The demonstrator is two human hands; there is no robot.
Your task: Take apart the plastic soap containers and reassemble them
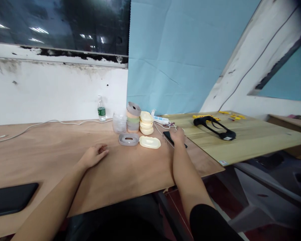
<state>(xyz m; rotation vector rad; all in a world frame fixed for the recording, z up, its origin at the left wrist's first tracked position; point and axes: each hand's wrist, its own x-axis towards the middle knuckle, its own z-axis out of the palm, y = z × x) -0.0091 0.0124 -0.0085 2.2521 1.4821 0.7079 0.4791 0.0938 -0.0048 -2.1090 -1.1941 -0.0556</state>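
My left hand (94, 156) rests palm down on the plywood table (130, 170), fingers slightly curled, holding nothing. My right hand (177, 136) grips a black smartphone (167, 138), whose end shows on the left of my fingers and whose far edge pokes out on the right. Between my hands lie a grey oval soap dish (128, 139) with a central hole and a cream soap dish (149, 142). Behind them stand a stack of multicoloured plastic dishes (133, 122) and a stack of cream dishes (146, 123).
A second black phone (11, 199) lies at the near left. Further back are a clear plastic container (119, 123), a water bottle (101, 109), a white power strip (161, 119) and a white cable (55, 123). A lighter wooden board (251, 140) holds a black strap-like tool and yellow pieces.
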